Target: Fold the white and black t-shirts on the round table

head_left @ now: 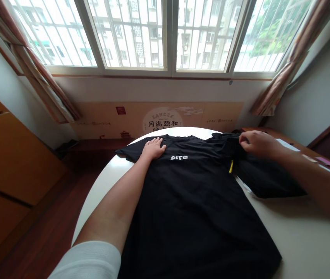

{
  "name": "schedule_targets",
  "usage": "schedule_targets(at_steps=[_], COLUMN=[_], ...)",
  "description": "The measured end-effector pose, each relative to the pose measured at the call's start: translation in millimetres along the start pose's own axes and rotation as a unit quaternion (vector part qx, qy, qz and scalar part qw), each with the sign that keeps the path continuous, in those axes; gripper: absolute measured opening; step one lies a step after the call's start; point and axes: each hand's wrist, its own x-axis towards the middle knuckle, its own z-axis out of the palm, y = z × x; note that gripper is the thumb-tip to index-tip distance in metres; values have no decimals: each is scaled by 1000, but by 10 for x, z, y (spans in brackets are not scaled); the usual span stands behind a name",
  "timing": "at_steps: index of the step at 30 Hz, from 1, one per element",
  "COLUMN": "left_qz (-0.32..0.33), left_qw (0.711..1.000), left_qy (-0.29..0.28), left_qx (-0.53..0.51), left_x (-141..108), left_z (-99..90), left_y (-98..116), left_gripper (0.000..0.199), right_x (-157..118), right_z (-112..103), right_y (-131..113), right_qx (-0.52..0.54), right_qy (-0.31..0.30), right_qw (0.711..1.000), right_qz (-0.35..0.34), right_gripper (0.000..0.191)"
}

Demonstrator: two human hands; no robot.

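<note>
- Blk T-shirt [188, 201] lay on worktop [295, 228], neck nr far edge.
- L hand [154, 148] palm-down on it, fingers spread.
- R hand [250, 142] at bunched cloth [224, 144], shirt's R side; fingers curled, couldn't tell if gripping.

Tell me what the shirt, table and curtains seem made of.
Shirt: soft, matte black cloth, perhaps cotton; it drapes in slight wrinkles.
Table: smooth, pale, faintly glossy top, perhaps laminate; its far edge shines brightly.
Curtains: patterned fabric, fibre unclear; they hang in gathered folds.
</note>
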Motion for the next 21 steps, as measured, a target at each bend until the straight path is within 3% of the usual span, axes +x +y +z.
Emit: schedule_targets(at_steps=[2, 4, 7, 9, 11, 15, 21], left_qz=[-2, -5, -7, -6, -8, -9, -16], left_qw=[1000, 1000, 1000, 1000, 1000, 1000, 1000], left_qy=[-2, -6, -12, -13, -14, -12, 5], left_qx=[4, 8, 9, 9, 8, 6, -5], left_x=[5, 5, -4, -11, -9, 32, 95], left_z=[6, 10, 12, 16, 25, 48, 67], left_y=[-1, -4, -9, -15, -23, -28, -7], left_gripper=[76, 76, 76, 76, 76, 76, 72], right_x=[139, 315, 563, 674, 736, 801, 725], right_z=[29, 138, 462, 724, 952, 1182, 1062], right_y=[-368, -829, -1491, -1779, -1898, -1812, -1838], right_qx=[31, 116, 156, 159, 156, 153, 154], right_qy=[-18, -95, -167, -190, -198, -190, -191], right_qw=[999, 989, 974, 969, 967, 968, 969], right_qz=[-9, -7, -13, 8, 34, 63, 25], right_gripper=[31, 39, 46, 56, 63, 63, 66])
